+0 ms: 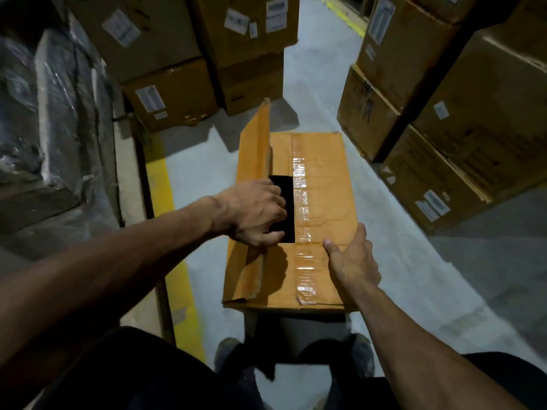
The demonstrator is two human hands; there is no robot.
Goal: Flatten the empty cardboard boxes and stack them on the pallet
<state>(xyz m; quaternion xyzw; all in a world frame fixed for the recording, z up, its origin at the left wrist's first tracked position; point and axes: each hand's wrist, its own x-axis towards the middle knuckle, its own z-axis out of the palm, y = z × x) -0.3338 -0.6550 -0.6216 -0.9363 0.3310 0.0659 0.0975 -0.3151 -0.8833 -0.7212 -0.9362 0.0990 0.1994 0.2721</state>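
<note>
Cardboard box (pixel 319 202): on the concrete floor (pixel 414 276), between stacked cartons (pixel 444 128), not yet flattened.
Left hand (pixel 254 214): fingers curled over the raised left flap (pixel 254 155), apparently to pull it open.
Right hand (pixel 353 261): fingers straight, flat on the taped flap, steadying it.

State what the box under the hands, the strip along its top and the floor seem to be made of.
Box: brown cardboard, matte, creased flaps. Strip: probably clear plastic tape, glossy and wrinkled. Floor: likely concrete, grey, dull.
</note>
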